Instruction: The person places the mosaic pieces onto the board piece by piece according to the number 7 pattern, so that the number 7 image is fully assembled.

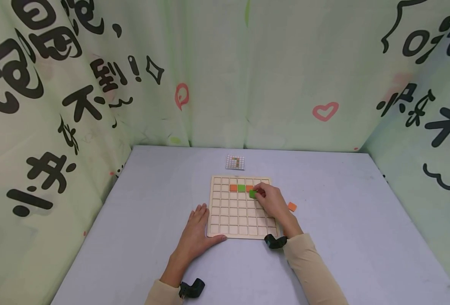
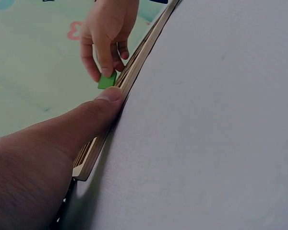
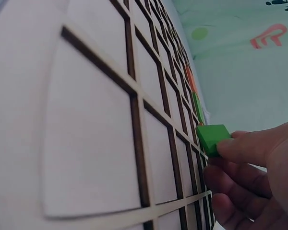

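A wooden grid board [image 1: 224, 220] lies on the table. In its second row from the far edge sit an orange tile [image 1: 233, 188], a green tile [image 1: 241, 188] and another orange tile [image 1: 249, 187], side by side. My right hand [image 1: 272, 201] pinches a second green tile [image 3: 212, 138] between thumb and fingers, held tilted over the board close by the right orange tile. At the board's left and near edges rests my left hand [image 1: 196, 233], fingers extended, its thumb [image 2: 108, 96] along the near rim.
Beyond the board lies a small card [image 1: 235, 162] printed with a grid pattern. One loose orange tile [image 1: 292, 206] is on the table right of the board, beside the right wrist. Curtains with writing [image 1: 217, 76] hang around the table [image 1: 362, 237].
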### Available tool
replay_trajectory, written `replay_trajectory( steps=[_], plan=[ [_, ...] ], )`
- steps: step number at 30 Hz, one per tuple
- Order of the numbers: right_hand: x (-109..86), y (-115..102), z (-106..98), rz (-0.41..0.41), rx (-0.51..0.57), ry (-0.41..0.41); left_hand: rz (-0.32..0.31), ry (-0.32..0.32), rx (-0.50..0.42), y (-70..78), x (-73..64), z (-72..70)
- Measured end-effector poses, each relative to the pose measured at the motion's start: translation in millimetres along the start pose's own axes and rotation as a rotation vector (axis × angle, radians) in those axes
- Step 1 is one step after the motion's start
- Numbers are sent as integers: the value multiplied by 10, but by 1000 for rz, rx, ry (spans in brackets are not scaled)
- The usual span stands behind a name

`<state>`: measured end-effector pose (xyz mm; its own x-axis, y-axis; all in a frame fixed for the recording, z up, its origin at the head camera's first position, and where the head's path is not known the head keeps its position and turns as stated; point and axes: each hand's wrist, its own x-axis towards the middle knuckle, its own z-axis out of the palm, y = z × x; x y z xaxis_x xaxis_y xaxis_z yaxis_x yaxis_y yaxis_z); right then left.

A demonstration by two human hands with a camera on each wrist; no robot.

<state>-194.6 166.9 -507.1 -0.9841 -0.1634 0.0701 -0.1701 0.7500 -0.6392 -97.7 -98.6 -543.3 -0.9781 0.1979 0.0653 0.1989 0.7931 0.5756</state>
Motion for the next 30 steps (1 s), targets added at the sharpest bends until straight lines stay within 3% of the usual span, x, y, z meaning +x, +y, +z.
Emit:
replay_trajectory(
  steps=[16, 30],
  plan=[
    [35, -35, 18, 3, -58, -48, -1, 1, 12, -6, 5, 13],
    [27, -26, 20, -54, -72, -51, -7, -9, 15, -14, 9, 15]
  ],
)
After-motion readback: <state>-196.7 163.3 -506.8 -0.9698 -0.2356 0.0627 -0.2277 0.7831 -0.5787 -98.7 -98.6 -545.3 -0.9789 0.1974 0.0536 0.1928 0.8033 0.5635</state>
